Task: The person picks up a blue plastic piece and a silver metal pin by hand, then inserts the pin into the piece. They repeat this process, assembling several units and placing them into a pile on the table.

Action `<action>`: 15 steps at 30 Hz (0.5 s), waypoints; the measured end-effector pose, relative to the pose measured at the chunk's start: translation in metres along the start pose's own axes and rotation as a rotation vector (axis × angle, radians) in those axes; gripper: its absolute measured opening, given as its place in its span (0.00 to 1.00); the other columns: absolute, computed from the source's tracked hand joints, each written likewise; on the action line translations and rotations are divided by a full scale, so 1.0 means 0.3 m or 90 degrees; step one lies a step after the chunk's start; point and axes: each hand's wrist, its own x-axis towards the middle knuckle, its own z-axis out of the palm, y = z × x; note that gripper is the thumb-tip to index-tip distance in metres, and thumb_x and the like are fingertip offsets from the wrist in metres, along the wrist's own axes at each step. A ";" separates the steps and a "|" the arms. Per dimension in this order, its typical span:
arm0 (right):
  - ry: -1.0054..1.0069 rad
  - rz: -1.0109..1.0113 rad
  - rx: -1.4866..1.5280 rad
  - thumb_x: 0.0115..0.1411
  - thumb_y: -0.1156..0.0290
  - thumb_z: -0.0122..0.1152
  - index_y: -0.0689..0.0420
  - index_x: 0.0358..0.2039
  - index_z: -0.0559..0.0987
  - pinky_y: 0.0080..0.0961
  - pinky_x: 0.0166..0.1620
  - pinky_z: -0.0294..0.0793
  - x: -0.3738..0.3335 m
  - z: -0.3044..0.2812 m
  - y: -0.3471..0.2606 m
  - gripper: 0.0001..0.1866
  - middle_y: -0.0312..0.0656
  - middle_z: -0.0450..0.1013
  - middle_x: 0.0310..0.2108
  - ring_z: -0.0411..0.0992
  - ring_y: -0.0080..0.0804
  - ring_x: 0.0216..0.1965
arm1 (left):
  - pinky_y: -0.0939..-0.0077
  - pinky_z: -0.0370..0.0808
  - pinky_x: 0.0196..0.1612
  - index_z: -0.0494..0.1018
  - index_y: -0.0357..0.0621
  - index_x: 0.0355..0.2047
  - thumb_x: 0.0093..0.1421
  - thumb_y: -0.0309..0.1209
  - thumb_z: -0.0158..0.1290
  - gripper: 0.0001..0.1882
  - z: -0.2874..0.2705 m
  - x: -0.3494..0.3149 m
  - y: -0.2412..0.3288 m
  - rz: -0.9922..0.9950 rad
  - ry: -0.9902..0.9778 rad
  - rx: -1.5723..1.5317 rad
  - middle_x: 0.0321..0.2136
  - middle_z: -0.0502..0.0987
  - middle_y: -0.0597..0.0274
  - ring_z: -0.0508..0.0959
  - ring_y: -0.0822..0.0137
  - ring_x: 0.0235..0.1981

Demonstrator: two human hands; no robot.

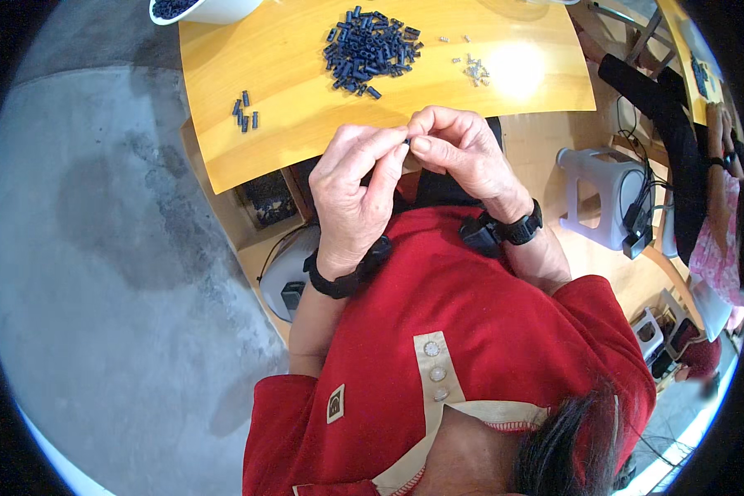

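My left hand (pixel 358 178) and my right hand (pixel 463 153) meet at the fingertips, just off the near edge of the yellow table (pixel 289 124). Between the pinched fingers shows a bit of a small black piece (pixel 407 141), mostly hidden, that both hands grip. Farther back on the table lies a heap of small black plastic parts (pixel 370 51), short and tube-like. Several more black parts (pixel 245 112) lie apart at the left. To the right of the heap are small silvery metal pieces (pixel 475 71), loosely scattered.
A white container (pixel 211 11) of dark parts stands at the far left corner. Beside the table on the right is a white plastic stool (pixel 599 198) with black cables and a box. Another person (pixel 723 190) sits at the far right by another table.
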 end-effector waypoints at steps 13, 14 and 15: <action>0.090 -0.113 -0.441 0.61 0.71 0.61 0.63 0.29 0.76 0.20 0.23 0.68 -0.036 0.022 -0.062 0.08 0.36 0.71 0.19 0.69 0.19 0.20 | 0.70 0.75 0.36 0.78 0.36 0.35 0.54 0.19 0.60 0.08 -0.001 -0.009 -0.009 0.067 -0.108 0.223 0.29 0.78 0.54 0.79 0.59 0.30; 0.092 -0.114 -0.442 0.61 0.71 0.61 0.63 0.29 0.76 0.20 0.23 0.68 -0.037 0.020 -0.063 0.08 0.36 0.71 0.19 0.69 0.19 0.20 | 0.70 0.75 0.35 0.78 0.36 0.35 0.54 0.19 0.59 0.08 0.001 -0.008 -0.013 0.089 -0.116 0.237 0.28 0.78 0.54 0.79 0.59 0.29; 0.090 -0.102 -0.439 0.61 0.71 0.61 0.63 0.30 0.77 0.22 0.24 0.70 -0.038 0.017 -0.063 0.08 0.37 0.72 0.20 0.71 0.22 0.21 | 0.70 0.75 0.35 0.78 0.36 0.35 0.54 0.19 0.59 0.08 0.003 -0.007 -0.018 0.091 -0.116 0.235 0.28 0.78 0.54 0.79 0.59 0.29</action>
